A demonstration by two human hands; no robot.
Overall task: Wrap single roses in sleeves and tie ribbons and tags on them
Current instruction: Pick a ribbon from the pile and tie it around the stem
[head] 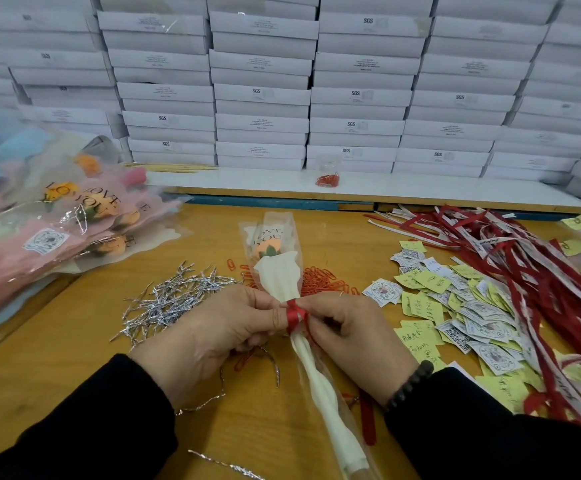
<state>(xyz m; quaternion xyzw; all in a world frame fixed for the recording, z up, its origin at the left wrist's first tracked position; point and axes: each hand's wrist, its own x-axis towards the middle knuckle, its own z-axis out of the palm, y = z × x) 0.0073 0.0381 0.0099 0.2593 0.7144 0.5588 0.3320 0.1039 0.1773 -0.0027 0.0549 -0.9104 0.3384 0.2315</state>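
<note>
A single orange rose (267, 248) lies in a clear sleeve (275, 268) with white paper and "LOVE YOU" print, head pointing away from me on the wooden table (74, 341). A red ribbon (295, 317) is wound round the sleeve's neck. My left hand (220, 327) grips the neck from the left, fingers against the ribbon. My right hand (348, 334) pinches the ribbon from the right. A loose red ribbon end (368, 420) trails under my right wrist.
Silver twist ties (175, 299) lie left of centre, red paper clips (320, 277) behind the sleeve. Tags and yellow notes (455, 306) and red ribbons (524, 254) cover the right. Finished wrapped roses (57, 230) pile at left. White boxes (282, 81) stack behind.
</note>
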